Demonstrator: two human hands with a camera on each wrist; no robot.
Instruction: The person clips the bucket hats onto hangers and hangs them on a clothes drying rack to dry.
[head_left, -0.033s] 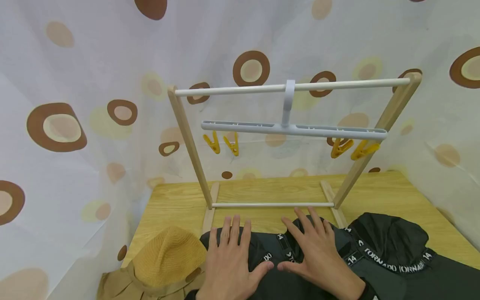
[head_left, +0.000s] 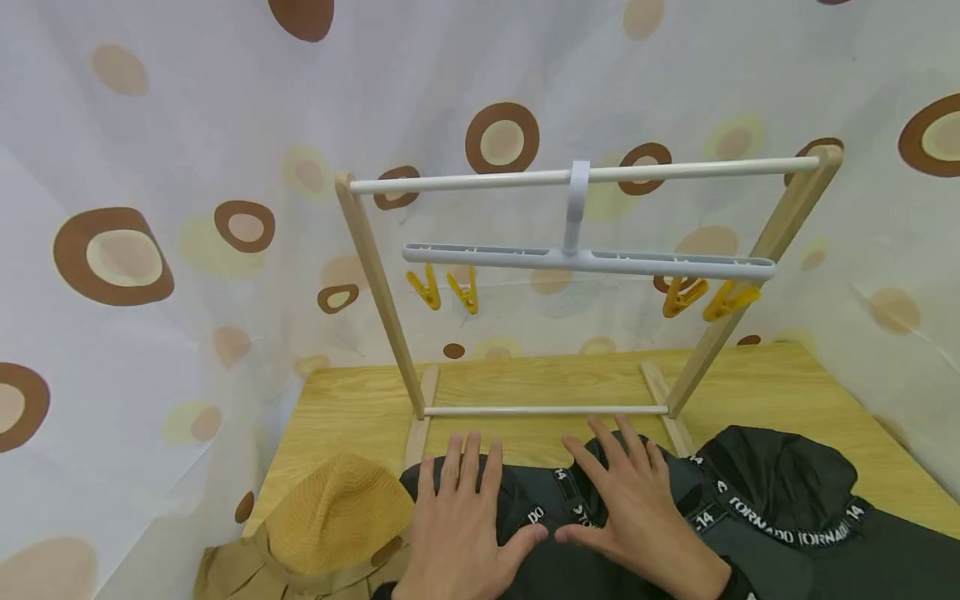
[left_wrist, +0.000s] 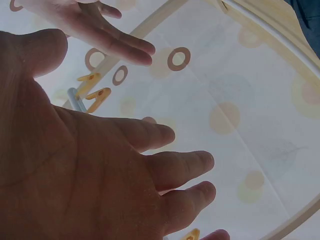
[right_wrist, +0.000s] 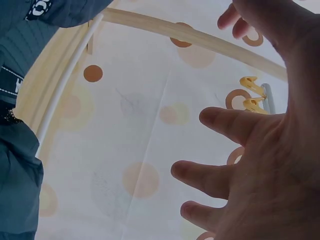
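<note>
My left hand (head_left: 465, 525) and right hand (head_left: 637, 508) are held side by side, palms down, with fingers straight and spread. Neither holds anything. Below them, in the head view, lies dark clothing (head_left: 780, 500) with white lettering such as TORNADO; whether the hands touch it I cannot tell. In the right wrist view dark cloth (right_wrist: 17, 185) shows at the left, apart from the fingers (right_wrist: 215, 180). Left of my left hand sits a yellow knitted hat (head_left: 337, 508) on khaki cloth (head_left: 232, 571).
Beyond the hands stands a wooden rack with a white top rod (head_left: 465, 181). A white hanger (head_left: 487, 257) hangs from it, with yellow clips (head_left: 465, 292) below both ends. The wooden table (head_left: 352, 400) backs onto a spotted curtain (head_left: 187, 333).
</note>
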